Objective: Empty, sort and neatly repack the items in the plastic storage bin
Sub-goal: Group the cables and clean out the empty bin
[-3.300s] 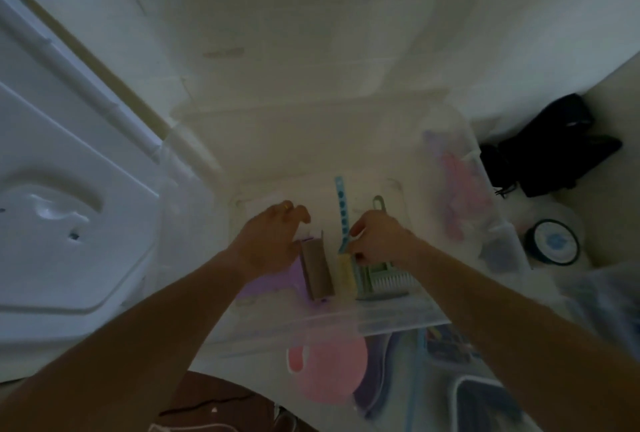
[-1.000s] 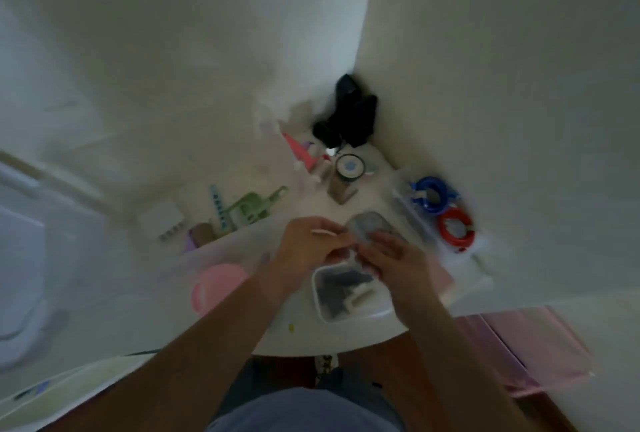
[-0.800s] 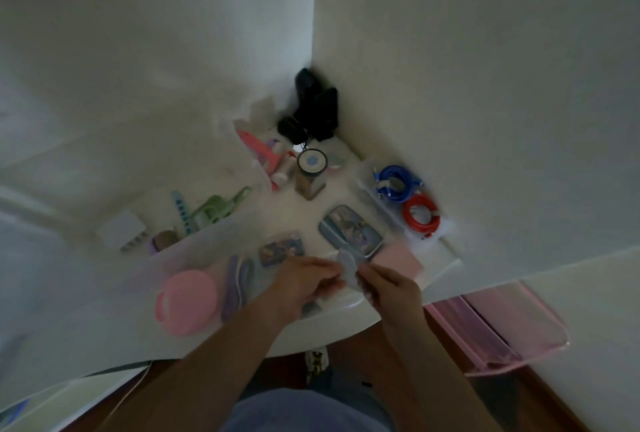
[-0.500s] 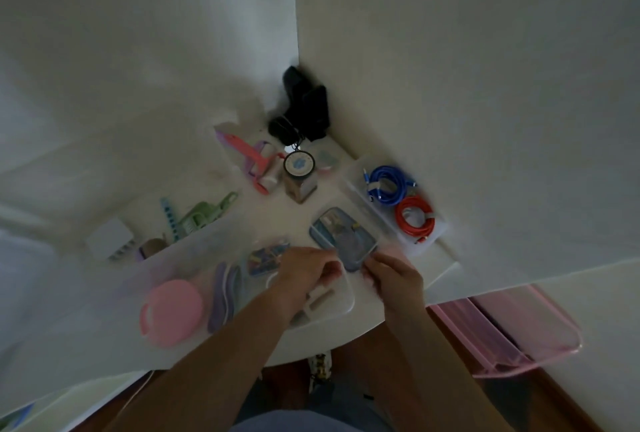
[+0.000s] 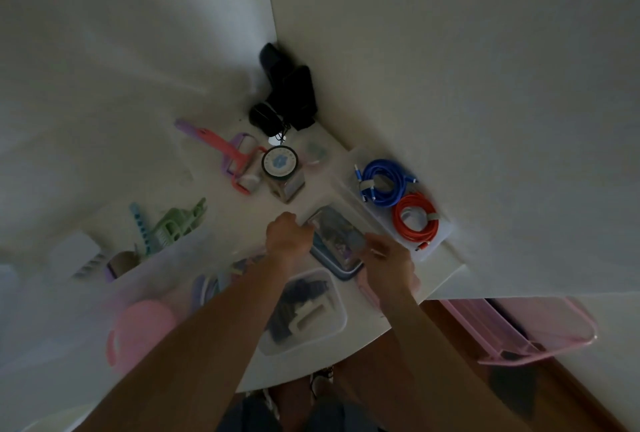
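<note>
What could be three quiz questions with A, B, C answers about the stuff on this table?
1. Where is the red cable?
A. beside the blue cable
B. on the floor
C. under the pink lid

2. How many coiled cables are there?
A. one
B. two
C. five

3. What are both hands doing?
A. hanging idle
B. holding the blue-rimmed box
C. waving

Answers: 1 A, both share a clear tray. 2 B, one blue, one red. 3 B, the left hand and right hand grip its ends.
</note>
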